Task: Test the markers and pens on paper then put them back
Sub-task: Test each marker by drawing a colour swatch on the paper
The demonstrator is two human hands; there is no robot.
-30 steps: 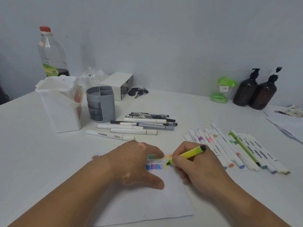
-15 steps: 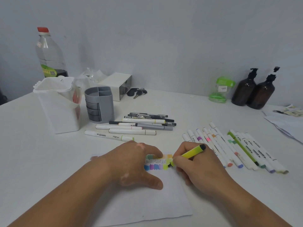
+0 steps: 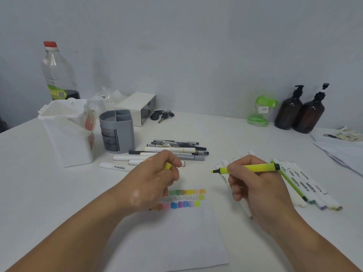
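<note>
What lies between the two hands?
In the head view, the paper with colour swatches lies between the left hand, holding a cap, and the right hand, holding the highlighter.

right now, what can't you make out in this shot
Head view only:
1. Yellow cap: mostly buried in the left hand's curled fingers.
2. Colour swatches: left ends behind that hand.
3. Markers under the right hand, which grips the highlighter: mostly covered.
4. White bin: contents only a red blur through its wall.
5. Loose papers: cut off by the right edge.

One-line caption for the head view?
Uncapped yellow highlighter in right hand beside swatched paper; left hand grips a yellow cap.
</note>
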